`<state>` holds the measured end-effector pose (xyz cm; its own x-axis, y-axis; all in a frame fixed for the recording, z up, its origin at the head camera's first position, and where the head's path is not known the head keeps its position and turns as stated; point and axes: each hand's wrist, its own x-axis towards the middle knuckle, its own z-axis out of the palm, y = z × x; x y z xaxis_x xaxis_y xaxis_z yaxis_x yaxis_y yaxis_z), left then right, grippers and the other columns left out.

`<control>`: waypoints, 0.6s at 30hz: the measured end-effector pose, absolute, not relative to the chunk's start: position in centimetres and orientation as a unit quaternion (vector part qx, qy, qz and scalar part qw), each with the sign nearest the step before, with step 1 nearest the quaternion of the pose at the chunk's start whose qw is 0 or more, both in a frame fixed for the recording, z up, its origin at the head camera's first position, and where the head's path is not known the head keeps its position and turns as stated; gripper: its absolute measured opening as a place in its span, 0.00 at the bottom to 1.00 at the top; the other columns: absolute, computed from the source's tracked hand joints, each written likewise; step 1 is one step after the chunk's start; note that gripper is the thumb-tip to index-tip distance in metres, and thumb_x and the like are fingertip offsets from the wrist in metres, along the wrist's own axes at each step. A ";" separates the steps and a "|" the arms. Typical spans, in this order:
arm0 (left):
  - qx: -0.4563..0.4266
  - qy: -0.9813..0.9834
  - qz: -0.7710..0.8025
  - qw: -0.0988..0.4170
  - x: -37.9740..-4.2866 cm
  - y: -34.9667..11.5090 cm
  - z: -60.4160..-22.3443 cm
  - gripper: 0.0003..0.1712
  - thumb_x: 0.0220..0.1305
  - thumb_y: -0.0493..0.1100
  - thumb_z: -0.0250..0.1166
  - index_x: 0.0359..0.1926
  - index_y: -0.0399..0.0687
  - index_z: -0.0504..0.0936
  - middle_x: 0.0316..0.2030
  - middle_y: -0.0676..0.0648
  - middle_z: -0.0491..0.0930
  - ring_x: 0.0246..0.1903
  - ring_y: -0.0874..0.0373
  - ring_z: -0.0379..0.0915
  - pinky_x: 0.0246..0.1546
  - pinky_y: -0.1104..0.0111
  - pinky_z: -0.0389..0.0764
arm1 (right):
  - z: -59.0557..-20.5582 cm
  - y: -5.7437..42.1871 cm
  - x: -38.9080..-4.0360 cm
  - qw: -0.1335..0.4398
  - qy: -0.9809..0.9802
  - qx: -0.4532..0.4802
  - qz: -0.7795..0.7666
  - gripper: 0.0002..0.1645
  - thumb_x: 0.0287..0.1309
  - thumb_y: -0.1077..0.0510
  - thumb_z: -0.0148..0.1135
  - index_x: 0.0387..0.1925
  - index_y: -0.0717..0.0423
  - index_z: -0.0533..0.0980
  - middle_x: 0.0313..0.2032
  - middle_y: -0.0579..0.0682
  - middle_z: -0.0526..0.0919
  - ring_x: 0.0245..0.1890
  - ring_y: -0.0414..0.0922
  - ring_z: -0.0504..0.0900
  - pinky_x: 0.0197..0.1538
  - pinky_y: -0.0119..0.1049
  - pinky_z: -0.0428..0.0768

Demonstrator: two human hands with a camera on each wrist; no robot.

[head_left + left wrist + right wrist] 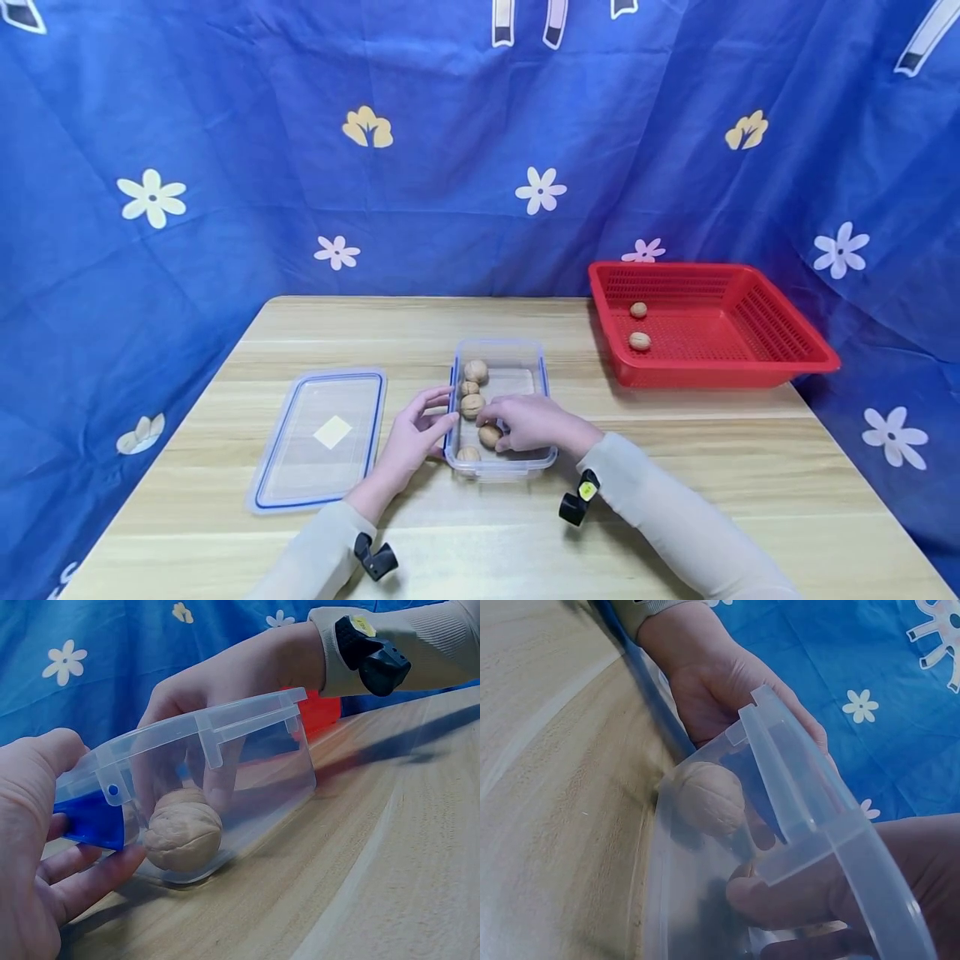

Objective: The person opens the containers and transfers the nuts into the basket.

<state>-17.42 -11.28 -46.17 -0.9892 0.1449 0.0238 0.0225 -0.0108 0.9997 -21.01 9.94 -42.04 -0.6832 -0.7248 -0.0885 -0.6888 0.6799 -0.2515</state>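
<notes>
From where I stood, the right hand pinched a tan, ridged, round walnut in the clear plastic box's near half; the left hand, fingers spread, braced its left side. Walnut seemed light, stiff, grippy (though apt to roll): best held mid-shell.

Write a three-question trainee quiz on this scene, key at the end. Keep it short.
1. How many walnuts show in the basket?

2. True or false: the lid lies on the table, apart from the box.

3. Which hand reaches down to a walnut inside the box?
A) left
B) right
C) neither

Key
1. Two.
2. True; it lies flat, to the left of the box.
3. B; the right hand has its fingers at a walnut, while the left hand is at the box's side.
</notes>
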 end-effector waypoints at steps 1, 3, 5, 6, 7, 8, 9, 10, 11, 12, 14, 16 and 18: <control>0.058 0.701 0.709 0.045 -17.4 -11.3 -46.1 0.26 0.59 0.42 0.65 0.59 0.51 0.71 0.56 0.42 0.68 0.49 0.47 0.72 0.24 0.60 0.83 | -42.0 10.0 -21.0 0.090 0.911 -0.389 -0.100 0.24 0.46 0.52 0.72 0.48 0.40 0.78 0.36 0.34 0.75 0.31 0.34 0.71 0.32 0.32 0.72; 0.055 0.698 0.713 0.048 -17.5 -11.2 -46.2 0.26 0.59 0.42 0.66 0.59 0.52 0.71 0.56 0.42 0.69 0.49 0.46 0.72 0.25 0.59 0.83 | -41.9 10.0 -21.0 0.090 0.909 -0.393 -0.105 0.23 0.45 0.53 0.72 0.46 0.39 0.78 0.35 0.34 0.75 0.31 0.34 0.71 0.31 0.32 0.71; 0.055 0.694 0.716 0.049 -17.6 -11.2 -46.2 0.26 0.58 0.42 0.66 0.59 0.52 0.72 0.55 0.42 0.69 0.50 0.45 0.72 0.25 0.58 0.83 | -41.8 10.1 -21.0 0.089 0.908 -0.395 -0.111 0.22 0.44 0.54 0.71 0.45 0.40 0.78 0.34 0.35 0.75 0.30 0.34 0.71 0.30 0.32 0.71; 0.056 0.691 0.719 0.049 -17.6 -11.1 -46.2 0.26 0.58 0.41 0.66 0.59 0.52 0.72 0.56 0.42 0.69 0.50 0.44 0.72 0.25 0.58 0.84 | -41.8 10.1 -21.0 0.088 0.907 -0.395 -0.113 0.22 0.44 0.54 0.71 0.45 0.40 0.78 0.34 0.35 0.75 0.30 0.34 0.71 0.29 0.31 0.71; 0.058 0.691 0.719 0.048 -17.7 -11.1 -46.2 0.27 0.59 0.41 0.66 0.59 0.51 0.71 0.56 0.42 0.69 0.50 0.44 0.72 0.25 0.57 0.83 | -41.8 10.1 -21.0 0.086 0.908 -0.394 -0.114 0.22 0.43 0.54 0.71 0.45 0.40 0.78 0.34 0.35 0.75 0.29 0.34 0.71 0.29 0.31 0.70; 0.059 0.691 0.719 0.047 -17.7 -11.1 -46.2 0.27 0.59 0.41 0.66 0.59 0.51 0.71 0.56 0.42 0.69 0.50 0.44 0.72 0.25 0.57 0.83 | -41.7 10.2 -21.0 0.087 0.908 -0.393 -0.118 0.22 0.43 0.54 0.71 0.45 0.40 0.78 0.33 0.35 0.75 0.29 0.34 0.71 0.29 0.31 0.70; 0.061 0.691 0.719 0.047 -17.8 -11.1 -46.2 0.27 0.59 0.42 0.66 0.59 0.51 0.71 0.56 0.42 0.69 0.50 0.44 0.72 0.25 0.57 0.83 | -41.7 10.3 -21.0 0.087 0.908 -0.393 -0.121 0.23 0.43 0.54 0.71 0.45 0.41 0.78 0.33 0.35 0.75 0.29 0.34 0.71 0.28 0.30 0.70; 0.062 0.691 0.719 0.048 -17.8 -11.0 -46.2 0.27 0.59 0.42 0.66 0.60 0.51 0.71 0.56 0.42 0.69 0.50 0.44 0.72 0.24 0.57 0.83 | -41.7 10.3 -21.1 0.087 0.908 -0.391 -0.125 0.23 0.43 0.54 0.71 0.46 0.41 0.78 0.32 0.36 0.74 0.28 0.34 0.71 0.28 0.30 0.70; 0.063 0.691 0.718 0.048 -17.8 -11.1 -46.2 0.27 0.59 0.42 0.66 0.60 0.50 0.71 0.56 0.42 0.69 0.50 0.45 0.72 0.24 0.57 0.83 | -41.6 10.4 -21.1 0.087 0.907 -0.391 -0.131 0.23 0.44 0.54 0.71 0.46 0.41 0.78 0.32 0.37 0.74 0.28 0.34 0.71 0.27 0.30 0.70; 0.064 0.692 0.717 0.048 -17.9 -11.1 -46.2 0.28 0.59 0.42 0.66 0.60 0.50 0.70 0.56 0.42 0.69 0.50 0.45 0.72 0.24 0.57 0.83 | -41.6 10.4 -21.1 0.086 0.906 -0.391 -0.139 0.23 0.44 0.54 0.71 0.46 0.42 0.78 0.31 0.37 0.74 0.28 0.34 0.71 0.27 0.29 0.70; 0.063 0.694 0.715 0.049 -17.9 -11.1 -46.2 0.28 0.58 0.42 0.66 0.60 0.51 0.71 0.56 0.42 0.69 0.50 0.46 0.72 0.24 0.57 0.83 | -41.5 10.4 -21.2 0.085 0.901 -0.396 -0.153 0.24 0.44 0.55 0.70 0.47 0.43 0.78 0.30 0.39 0.73 0.28 0.34 0.71 0.26 0.29 0.70; 0.061 0.695 0.714 0.049 -18.0 -11.3 -46.2 0.27 0.58 0.42 0.66 0.60 0.51 0.71 0.56 0.42 0.69 0.49 0.46 0.72 0.24 0.58 0.83 | -41.4 10.4 -21.3 0.084 0.896 -0.402 -0.170 0.24 0.45 0.56 0.70 0.48 0.45 0.78 0.30 0.40 0.73 0.28 0.35 0.72 0.27 0.29 0.71; 0.060 0.696 0.713 0.049 -18.0 -11.4 -46.1 0.27 0.58 0.42 0.66 0.59 0.52 0.71 0.56 0.42 0.69 0.49 0.46 0.72 0.24 0.58 0.83 | -41.3 10.4 -21.4 0.087 0.890 -0.404 -0.191 0.24 0.45 0.57 0.70 0.48 0.47 0.77 0.30 0.40 0.73 0.30 0.36 0.73 0.29 0.28 0.72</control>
<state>-17.99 -11.36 -46.07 -0.9879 0.1542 0.0171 0.0134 -0.0251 0.9996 -21.41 10.38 -41.26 -0.6578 -0.7532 0.0000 -0.6866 0.5997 -0.4110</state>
